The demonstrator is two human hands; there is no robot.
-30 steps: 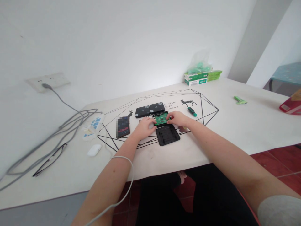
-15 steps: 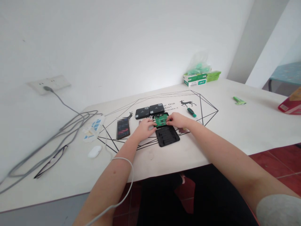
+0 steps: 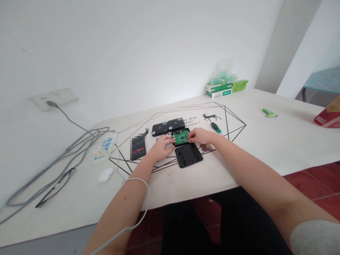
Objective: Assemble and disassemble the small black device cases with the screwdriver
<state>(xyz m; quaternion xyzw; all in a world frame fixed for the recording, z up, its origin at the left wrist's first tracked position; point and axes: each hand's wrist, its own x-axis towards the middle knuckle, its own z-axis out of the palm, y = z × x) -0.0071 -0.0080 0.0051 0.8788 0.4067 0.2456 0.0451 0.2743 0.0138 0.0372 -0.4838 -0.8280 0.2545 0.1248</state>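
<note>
I count two hands, my left hand [image 3: 161, 147] and my right hand [image 3: 199, 136]; one green circuit board [image 3: 181, 137], one black cover [image 3: 188, 155], two closed black boxes [image 3: 160, 129], one screwdriver [image 3: 215, 127], one phone [image 3: 138, 150], one pair of glasses [image 3: 45, 196], one small white case [image 3: 106, 175] and one wall socket plate [image 3: 62, 96].

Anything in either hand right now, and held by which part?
The left hand is at the left end of the green circuit board, the right hand at its right end; whether either grips it cannot be told.

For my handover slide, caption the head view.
Left hand and right hand at opposite sides of a green circuit board in a black case, black cover in front.
</note>
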